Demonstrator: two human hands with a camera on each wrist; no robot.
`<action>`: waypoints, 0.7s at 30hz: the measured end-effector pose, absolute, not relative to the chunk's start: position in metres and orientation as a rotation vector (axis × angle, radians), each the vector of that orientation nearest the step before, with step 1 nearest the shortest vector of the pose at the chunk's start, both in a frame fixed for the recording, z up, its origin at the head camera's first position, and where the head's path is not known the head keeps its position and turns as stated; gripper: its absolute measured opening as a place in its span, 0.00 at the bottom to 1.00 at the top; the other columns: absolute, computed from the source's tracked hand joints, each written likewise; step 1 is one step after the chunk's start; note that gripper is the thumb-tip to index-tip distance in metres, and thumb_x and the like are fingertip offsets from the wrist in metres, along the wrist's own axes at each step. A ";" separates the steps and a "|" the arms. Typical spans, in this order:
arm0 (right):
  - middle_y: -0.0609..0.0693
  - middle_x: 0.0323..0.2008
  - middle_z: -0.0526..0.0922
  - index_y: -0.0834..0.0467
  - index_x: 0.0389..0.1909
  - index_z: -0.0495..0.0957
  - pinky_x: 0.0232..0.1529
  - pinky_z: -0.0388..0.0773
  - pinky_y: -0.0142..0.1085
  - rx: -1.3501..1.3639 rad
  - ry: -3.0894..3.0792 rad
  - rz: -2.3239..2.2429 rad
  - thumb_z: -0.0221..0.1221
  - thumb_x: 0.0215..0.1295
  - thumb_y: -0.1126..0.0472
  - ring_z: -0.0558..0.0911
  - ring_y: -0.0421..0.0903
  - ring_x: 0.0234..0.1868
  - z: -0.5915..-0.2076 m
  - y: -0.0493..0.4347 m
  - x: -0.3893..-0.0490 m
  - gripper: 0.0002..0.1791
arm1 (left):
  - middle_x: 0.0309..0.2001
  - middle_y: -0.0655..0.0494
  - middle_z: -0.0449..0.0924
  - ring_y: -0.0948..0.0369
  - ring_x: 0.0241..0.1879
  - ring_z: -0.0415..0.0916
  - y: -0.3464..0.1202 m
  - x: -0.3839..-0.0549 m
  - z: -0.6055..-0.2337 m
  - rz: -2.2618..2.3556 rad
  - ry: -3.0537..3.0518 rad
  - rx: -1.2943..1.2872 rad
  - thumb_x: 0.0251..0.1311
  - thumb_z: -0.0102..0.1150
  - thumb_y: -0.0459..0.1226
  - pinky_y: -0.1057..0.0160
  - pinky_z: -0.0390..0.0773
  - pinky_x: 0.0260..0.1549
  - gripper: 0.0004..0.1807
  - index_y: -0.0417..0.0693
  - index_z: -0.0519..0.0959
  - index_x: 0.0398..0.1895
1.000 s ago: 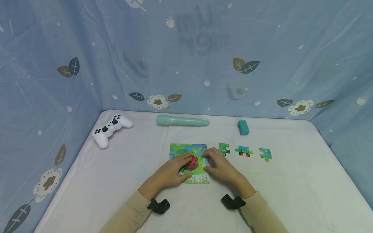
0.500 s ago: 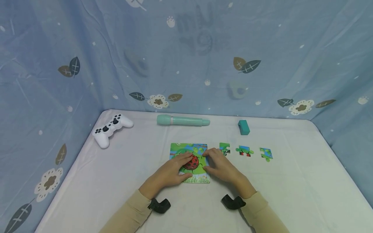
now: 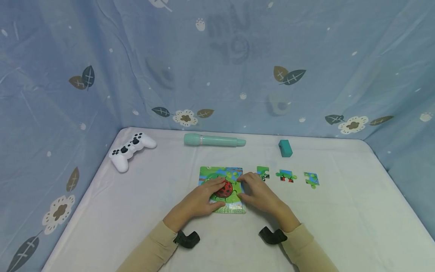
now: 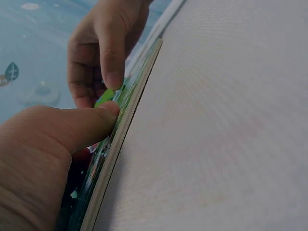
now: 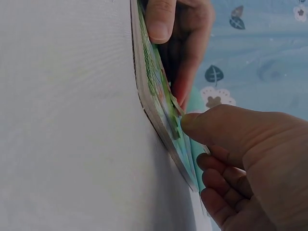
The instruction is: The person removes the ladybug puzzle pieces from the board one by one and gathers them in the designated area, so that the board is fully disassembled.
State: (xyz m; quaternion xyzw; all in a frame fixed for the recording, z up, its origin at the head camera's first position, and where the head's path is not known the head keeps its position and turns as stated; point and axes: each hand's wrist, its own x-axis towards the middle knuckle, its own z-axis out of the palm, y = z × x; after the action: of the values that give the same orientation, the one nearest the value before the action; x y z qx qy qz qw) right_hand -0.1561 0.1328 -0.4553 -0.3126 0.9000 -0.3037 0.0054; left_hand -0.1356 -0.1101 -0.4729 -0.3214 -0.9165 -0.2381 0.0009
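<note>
A ladybug jigsaw puzzle [image 3: 212,171] lies in its flat board on the white table. My left hand [image 3: 200,199] rests on the puzzle's left and middle part, fingers extended over the ladybug, thumb near the lower part. At the right edge, my right hand [image 3: 259,193] pinches a green puzzle piece [image 4: 104,98] between thumb and forefinger. In the right wrist view that piece looks slightly raised from the board [image 5: 143,72]. To the right lie three loose pieces: a left one [image 3: 263,172] partly behind the right hand, a middle one [image 3: 286,175] and a right one [image 3: 312,179].
A white game controller [image 3: 130,150] lies at the back left. Along the back are a mint-green tube-shaped object [image 3: 215,140] and a small teal block [image 3: 285,148]. A blue patterned cloth [image 3: 217,75] hangs behind the table.
Both hands keep nearly the same pose on the puzzle. The whole head view has shifted very slightly; no object has visibly moved on the table.
</note>
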 end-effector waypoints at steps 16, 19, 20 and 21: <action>0.51 0.48 0.78 0.61 0.50 0.75 0.54 0.75 0.46 -0.998 2.830 -0.970 0.67 0.55 0.63 0.75 0.48 0.52 -0.450 0.132 -0.154 0.21 | 0.69 0.52 0.63 0.56 0.69 0.60 -0.111 -0.136 -0.473 -0.762 -2.867 -1.024 0.59 0.60 0.53 0.57 0.68 0.64 0.36 0.41 0.69 0.65; 0.51 0.49 0.78 0.61 0.50 0.75 0.54 0.75 0.46 -1.014 2.838 -0.961 0.67 0.55 0.63 0.75 0.48 0.53 -0.450 0.131 -0.154 0.21 | 0.69 0.50 0.64 0.55 0.69 0.61 -0.112 -0.135 -0.472 -0.740 -2.853 -1.042 0.59 0.60 0.53 0.56 0.69 0.63 0.36 0.39 0.68 0.65; 0.51 0.49 0.78 0.61 0.50 0.75 0.54 0.75 0.46 -1.023 2.841 -0.955 0.67 0.55 0.63 0.75 0.49 0.53 -0.451 0.132 -0.155 0.21 | 0.69 0.50 0.63 0.55 0.69 0.61 -0.112 -0.135 -0.472 -0.733 -2.847 -1.051 0.59 0.60 0.52 0.56 0.69 0.63 0.36 0.39 0.68 0.65; 0.51 0.49 0.78 0.61 0.50 0.75 0.54 0.76 0.46 -1.032 2.846 -0.949 0.67 0.55 0.63 0.75 0.48 0.53 -0.451 0.132 -0.155 0.21 | 0.69 0.49 0.63 0.54 0.69 0.61 -0.112 -0.135 -0.471 -0.727 -2.843 -1.060 0.60 0.60 0.52 0.56 0.69 0.63 0.36 0.38 0.68 0.65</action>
State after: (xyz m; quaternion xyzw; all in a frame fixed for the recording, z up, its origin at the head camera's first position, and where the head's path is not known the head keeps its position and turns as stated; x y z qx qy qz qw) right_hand -0.1552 0.1323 -0.4507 -0.3253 0.8970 -0.2990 -0.0153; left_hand -0.1346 -0.1121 -0.4714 -0.3395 -0.9112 -0.2331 0.0106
